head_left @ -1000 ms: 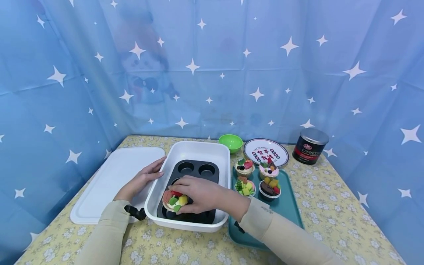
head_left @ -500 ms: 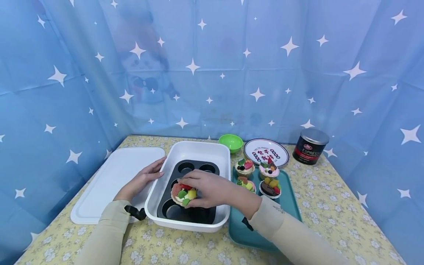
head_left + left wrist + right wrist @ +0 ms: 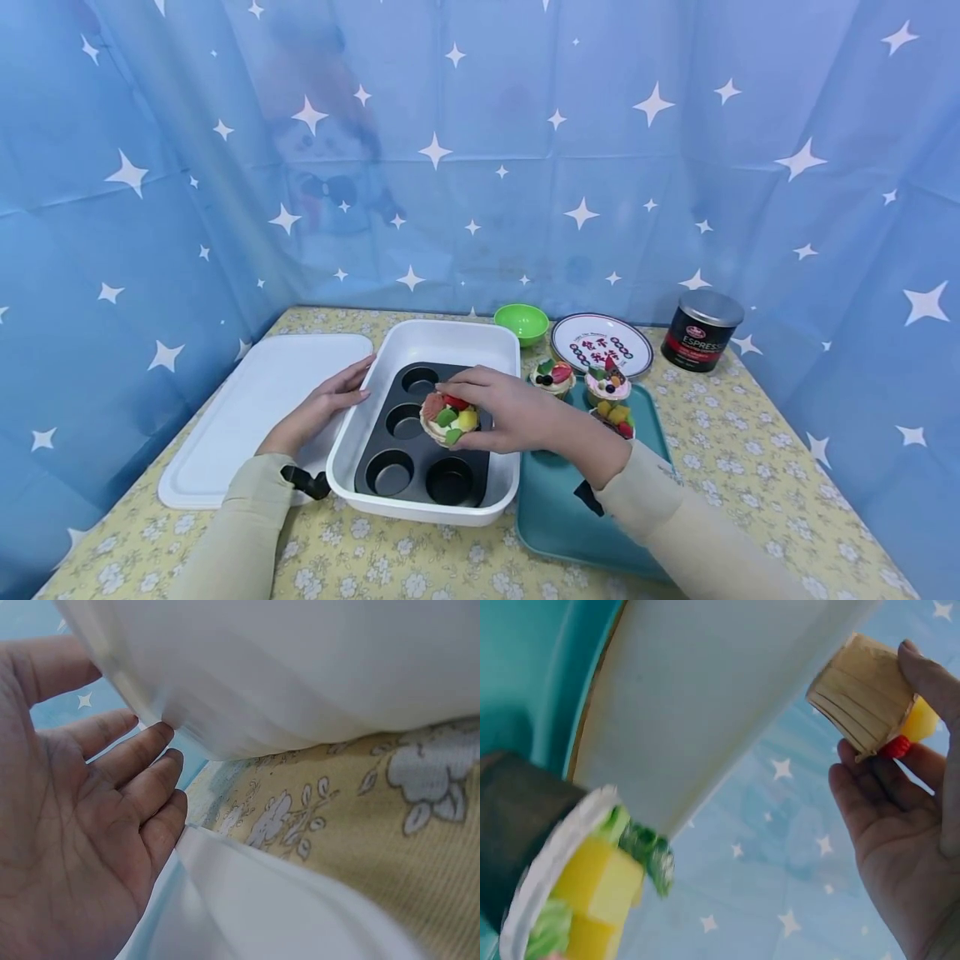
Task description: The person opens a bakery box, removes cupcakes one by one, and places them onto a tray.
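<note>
My right hand [image 3: 517, 410] grips a fruit-topped cupcake [image 3: 450, 421] by its side, above the dark muffin tin [image 3: 419, 457]. In the right wrist view the cupcake's pale pleated cup [image 3: 862, 697] shows between thumb and fingers. The tin lies inside a deep white tub [image 3: 420, 510], and its visible cups hold nothing. My left hand [image 3: 322, 404] rests with extended fingers against the tub's left outer side. In the left wrist view those fingertips [image 3: 169, 729] touch or nearly touch the white wall.
Right of the tub lies a teal tray [image 3: 570, 517] with several cupcakes [image 3: 608, 385], one mostly hidden by my right hand. A white lid [image 3: 247, 417] lies left. Behind stand a green bowl [image 3: 522, 323], a printed plate [image 3: 637, 354] and an espresso can [image 3: 701, 332].
My right hand has lifted the cupcake from the tin's front left cup and moved it right and away from me, uncovering the front cups. The left hand has stayed put.
</note>
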### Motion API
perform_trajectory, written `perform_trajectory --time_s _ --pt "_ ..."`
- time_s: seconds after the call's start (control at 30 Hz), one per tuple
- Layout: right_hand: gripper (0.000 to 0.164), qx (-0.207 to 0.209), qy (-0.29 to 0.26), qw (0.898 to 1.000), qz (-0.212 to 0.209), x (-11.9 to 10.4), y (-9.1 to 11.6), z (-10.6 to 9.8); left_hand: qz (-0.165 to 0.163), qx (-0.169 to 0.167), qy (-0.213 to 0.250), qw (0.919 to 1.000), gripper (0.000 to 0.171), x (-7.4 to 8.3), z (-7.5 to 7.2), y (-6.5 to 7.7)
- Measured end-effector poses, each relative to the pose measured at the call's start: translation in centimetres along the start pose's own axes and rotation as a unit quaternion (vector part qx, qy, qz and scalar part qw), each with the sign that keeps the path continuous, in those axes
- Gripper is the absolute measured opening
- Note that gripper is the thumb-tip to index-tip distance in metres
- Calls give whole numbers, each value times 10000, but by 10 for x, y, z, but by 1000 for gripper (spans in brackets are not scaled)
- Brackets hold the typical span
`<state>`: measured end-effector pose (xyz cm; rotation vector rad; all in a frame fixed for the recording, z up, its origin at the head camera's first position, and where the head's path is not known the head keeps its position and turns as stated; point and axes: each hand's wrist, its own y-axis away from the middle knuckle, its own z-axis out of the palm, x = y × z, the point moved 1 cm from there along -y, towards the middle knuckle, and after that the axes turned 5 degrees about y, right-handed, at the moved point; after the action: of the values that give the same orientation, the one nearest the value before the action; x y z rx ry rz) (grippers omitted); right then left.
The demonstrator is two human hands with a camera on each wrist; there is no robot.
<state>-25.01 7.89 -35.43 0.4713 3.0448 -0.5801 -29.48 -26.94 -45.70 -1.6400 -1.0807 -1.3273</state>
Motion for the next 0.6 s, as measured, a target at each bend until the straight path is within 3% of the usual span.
perform_trajectory --time_s 0.23,0.6 --pt "66 49 -88 9992 378 3 17 -13 34 -48 1 10000 68 0 1 1" --pt "65 361 43 9984 439 9 42 -22 30 -52 3 10000 67 0 1 2"
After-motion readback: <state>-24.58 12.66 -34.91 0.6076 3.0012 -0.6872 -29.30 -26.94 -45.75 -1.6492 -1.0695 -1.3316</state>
